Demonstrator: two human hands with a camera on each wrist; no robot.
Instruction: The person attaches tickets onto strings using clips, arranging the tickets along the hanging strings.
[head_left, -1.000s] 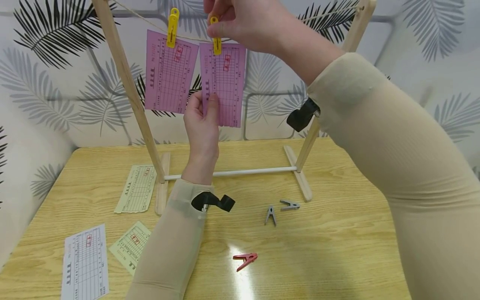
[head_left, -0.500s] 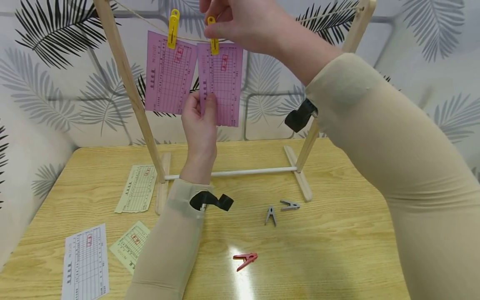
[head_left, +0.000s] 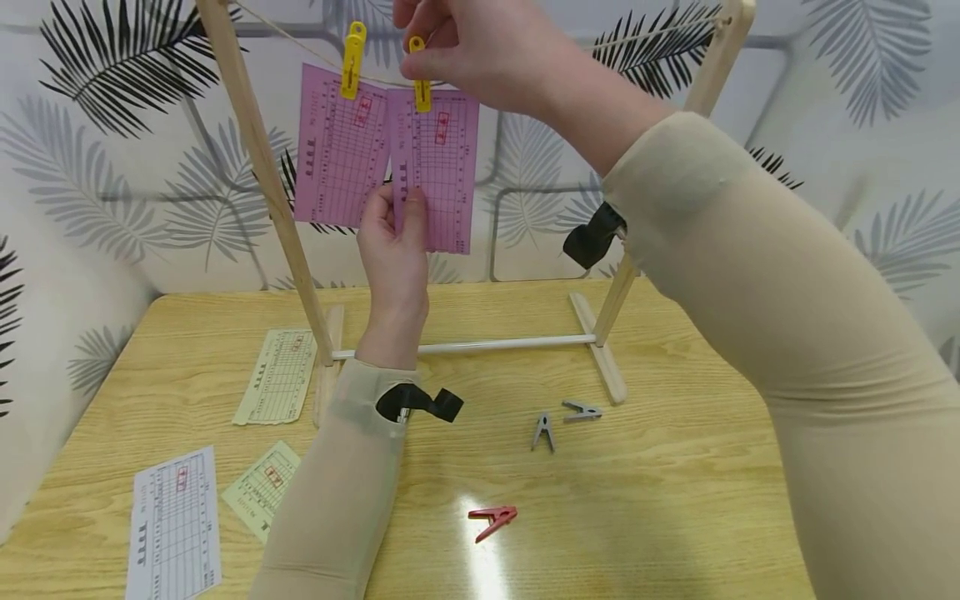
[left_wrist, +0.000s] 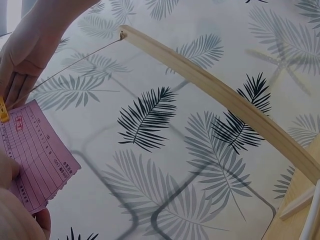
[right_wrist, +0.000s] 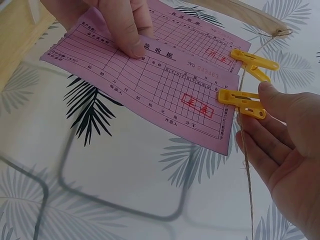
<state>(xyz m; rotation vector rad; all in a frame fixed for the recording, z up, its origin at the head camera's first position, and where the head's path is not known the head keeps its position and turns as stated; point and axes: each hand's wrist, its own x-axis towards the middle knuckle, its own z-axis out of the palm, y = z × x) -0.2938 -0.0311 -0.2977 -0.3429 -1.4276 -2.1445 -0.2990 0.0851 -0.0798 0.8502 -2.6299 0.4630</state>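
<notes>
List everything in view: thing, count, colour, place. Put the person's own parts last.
Slips on string: 2, pink, hanging side by side.
Pegs on string: 2, yellow, one atop each pink slip.
Rack: 1, wood, on table.
Table: 1, light wood.
Loose pegs: 2 grey, 1 red, on table.
Loose slips: 2 pale green, 1 white, table's left.
Left hand: pinches right pink slip.
Right hand: pinches right yellow peg.

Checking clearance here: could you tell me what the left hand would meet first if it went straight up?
Probably the taut twine line above the pink paper receipt that the left hand pinches; depth is unclear.
</notes>
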